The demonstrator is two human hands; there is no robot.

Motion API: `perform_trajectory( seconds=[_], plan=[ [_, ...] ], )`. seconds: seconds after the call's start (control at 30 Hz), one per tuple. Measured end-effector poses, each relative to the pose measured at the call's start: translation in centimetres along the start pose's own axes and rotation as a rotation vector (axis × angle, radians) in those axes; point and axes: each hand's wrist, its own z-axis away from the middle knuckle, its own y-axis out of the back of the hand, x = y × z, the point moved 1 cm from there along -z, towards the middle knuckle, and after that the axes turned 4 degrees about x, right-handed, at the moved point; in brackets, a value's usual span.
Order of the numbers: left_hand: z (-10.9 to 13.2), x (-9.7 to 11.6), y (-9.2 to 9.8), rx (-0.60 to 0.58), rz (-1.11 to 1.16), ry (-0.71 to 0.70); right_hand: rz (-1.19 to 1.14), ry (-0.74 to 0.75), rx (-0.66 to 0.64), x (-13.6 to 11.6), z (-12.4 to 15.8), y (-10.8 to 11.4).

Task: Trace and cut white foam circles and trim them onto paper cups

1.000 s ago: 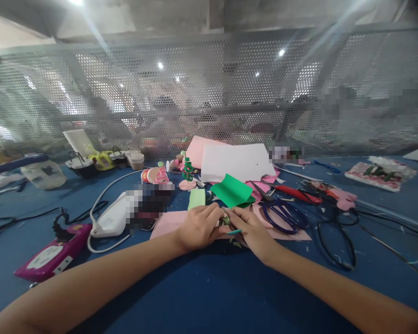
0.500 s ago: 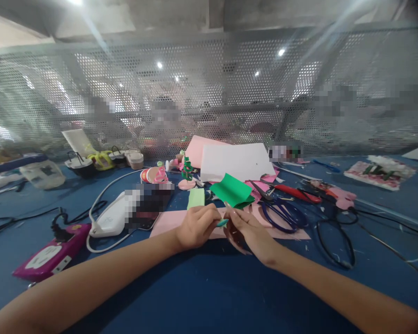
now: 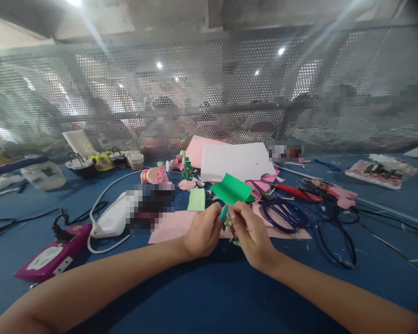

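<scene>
My left hand (image 3: 202,230) and my right hand (image 3: 250,230) meet just above the blue table (image 3: 202,297), fingers curled together. Between the fingertips sits a small teal-green strip (image 3: 224,213) with a tiny green paper piece under it. Both hands pinch this piece; which hand carries most of it I cannot tell. A folded green sheet (image 3: 231,189) lies just behind the hands, and a pink sheet (image 3: 170,222) lies under and left of them.
Blue-handled scissors (image 3: 282,211) and red-handled scissors (image 3: 296,192) lie to the right, with black cables (image 3: 336,241) beyond. A white glue gun (image 3: 113,218) and a magenta device (image 3: 50,257) sit left. White card (image 3: 235,162), small paper crafts and a perforated metal screen (image 3: 209,93) stand behind.
Both hands have risen slightly off the table and drawn together. The teal-green strip has turned from lying flat to standing nearly upright between the fingertips.
</scene>
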Motion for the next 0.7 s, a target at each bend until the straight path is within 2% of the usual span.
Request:
perform_trajectory(
  seconds=[0.2, 0.47, 0.7],
  plan=[
    [-0.1, 0.2, 0.0, 0.015, -0.066, -0.041, -0.003, 0.014, 0.051, -0.1, -0.1, -0.5],
    [0.2, 0.7, -0.4, 0.051, -0.14, 0.003, -0.054, -0.075, 0.113, 0.0, 0.3, -1.3],
    [0.0, 1.0, -0.4, 0.087, -0.199, -0.066, -0.001, -0.054, 0.128, -0.3, 0.1, -1.4]
  ],
)
